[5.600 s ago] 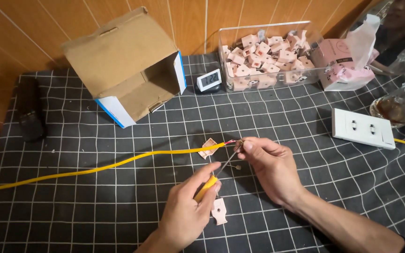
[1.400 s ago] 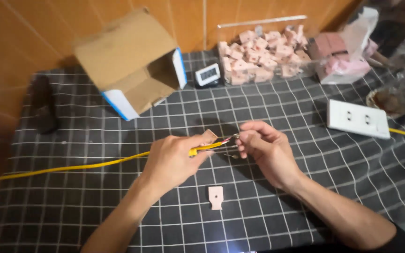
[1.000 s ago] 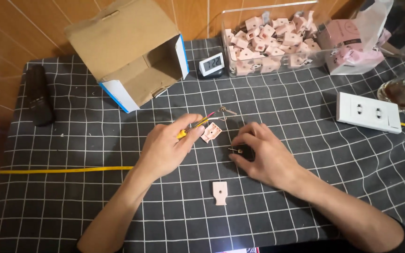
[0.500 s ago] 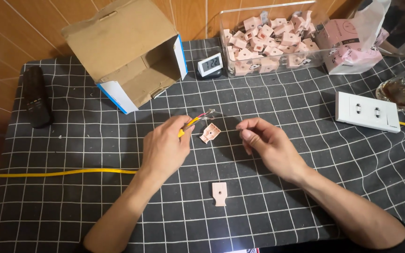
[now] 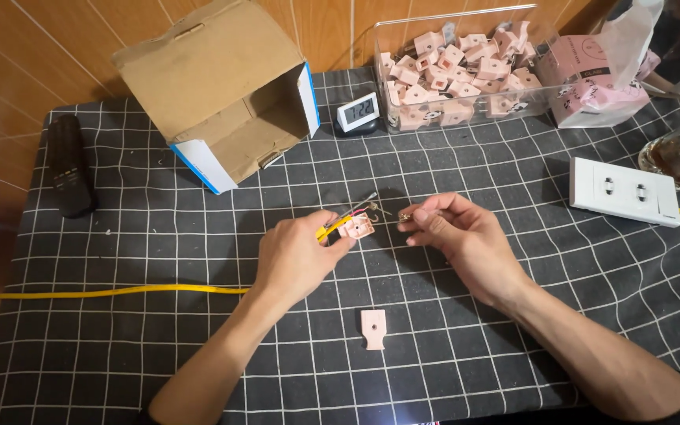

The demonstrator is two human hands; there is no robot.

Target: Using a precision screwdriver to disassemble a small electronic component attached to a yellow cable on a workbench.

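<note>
Keep your left hand (image 5: pixel 297 256) pinching the yellow cable (image 5: pixel 120 291) and pink plug shell (image 5: pixel 356 228) steady mid-desk; your right hand (image 5: pixel 454 236) pinches a small screw (image 5: pixel 404 216), so seat it squarely.

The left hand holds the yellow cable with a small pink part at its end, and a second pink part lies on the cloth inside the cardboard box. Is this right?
Not quite. In the head view the left hand does hold the yellow cable with the pink part, but the second pink part lies on the open cloth, not in the cardboard box.

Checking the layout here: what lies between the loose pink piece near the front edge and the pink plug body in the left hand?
In the head view, only bare checked cloth lies between the loose pink piece and the plug body pinched by the left hand.
</note>
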